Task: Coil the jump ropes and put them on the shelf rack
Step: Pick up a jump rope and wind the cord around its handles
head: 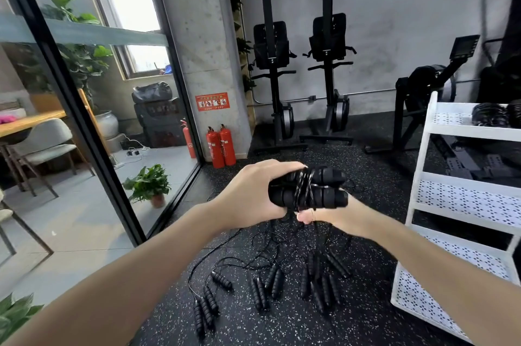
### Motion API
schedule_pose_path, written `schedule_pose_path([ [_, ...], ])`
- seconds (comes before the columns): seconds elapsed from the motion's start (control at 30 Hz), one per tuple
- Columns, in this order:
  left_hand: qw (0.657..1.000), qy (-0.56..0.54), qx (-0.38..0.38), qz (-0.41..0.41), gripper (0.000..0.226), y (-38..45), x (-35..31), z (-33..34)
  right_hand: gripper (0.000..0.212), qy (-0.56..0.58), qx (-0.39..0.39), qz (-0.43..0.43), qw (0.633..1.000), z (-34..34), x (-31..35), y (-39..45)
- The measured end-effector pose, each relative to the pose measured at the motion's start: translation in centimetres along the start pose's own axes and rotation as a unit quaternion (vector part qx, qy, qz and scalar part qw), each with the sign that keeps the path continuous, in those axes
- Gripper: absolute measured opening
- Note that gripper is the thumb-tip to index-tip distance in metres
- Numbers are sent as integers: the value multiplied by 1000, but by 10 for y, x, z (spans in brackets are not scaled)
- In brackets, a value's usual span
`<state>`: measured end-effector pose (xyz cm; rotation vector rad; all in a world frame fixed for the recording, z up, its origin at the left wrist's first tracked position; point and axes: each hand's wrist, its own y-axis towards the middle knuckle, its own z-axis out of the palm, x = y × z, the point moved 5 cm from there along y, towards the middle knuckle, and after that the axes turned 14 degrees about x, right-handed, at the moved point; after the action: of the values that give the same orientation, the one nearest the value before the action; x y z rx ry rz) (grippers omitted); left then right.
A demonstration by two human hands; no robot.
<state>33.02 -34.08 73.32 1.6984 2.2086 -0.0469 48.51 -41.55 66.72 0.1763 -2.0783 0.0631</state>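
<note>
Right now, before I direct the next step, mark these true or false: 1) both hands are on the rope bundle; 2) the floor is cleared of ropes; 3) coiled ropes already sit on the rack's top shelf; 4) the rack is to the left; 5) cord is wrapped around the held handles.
1) True: left hand grips the rope bundle; right hand pinches its cord.
2) False: loose jump ropes lie on the floor.
3) True: coiled ropes sit there.
4) False: the white shelf rack stands right.
5) True.

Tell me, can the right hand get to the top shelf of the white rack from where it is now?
Probably yes. The shelf rack stands just to the right of the right hand, with open air between them. But that hand is pinching the cord of the jump rope bundle that the left hand grips.
</note>
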Motion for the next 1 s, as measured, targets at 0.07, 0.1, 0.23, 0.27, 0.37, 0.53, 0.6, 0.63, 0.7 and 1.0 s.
schedule_pose_path([
  [0.07,998,34,43,22,76,-2,-1,2,34,-21,1,2,1000,-14,4,2],
  [0.1,996,48,63,30,76,-2,-1,4,44,-69,-7,16,997,-21,3,7],
  [0.23,984,139,103,42,67,-1,0,15,33,-206,23,80,975,-42,11,19],
  [0.27,982,159,95,33,64,-1,3,16,25,-230,17,86,969,-46,18,21],
  [0.37,967,249,52,16,59,2,9,16,8,-275,-26,64,959,-55,40,23],
  [0.53,924,380,-6,-53,75,9,12,25,8,-303,-103,23,947,-55,64,19],
  [0.6,921,379,-59,-66,78,11,9,25,9,-298,-142,7,944,-49,69,15],
  [0.63,919,378,-82,-70,77,12,8,25,11,-292,-160,0,943,-45,70,13],
  [0.7,915,378,-117,-78,78,13,7,24,13,-272,-189,-8,944,-36,72,6],
  [1.0,944,219,-189,-159,54,7,8,9,44,-49,-226,-79,970,20,45,-36],
])
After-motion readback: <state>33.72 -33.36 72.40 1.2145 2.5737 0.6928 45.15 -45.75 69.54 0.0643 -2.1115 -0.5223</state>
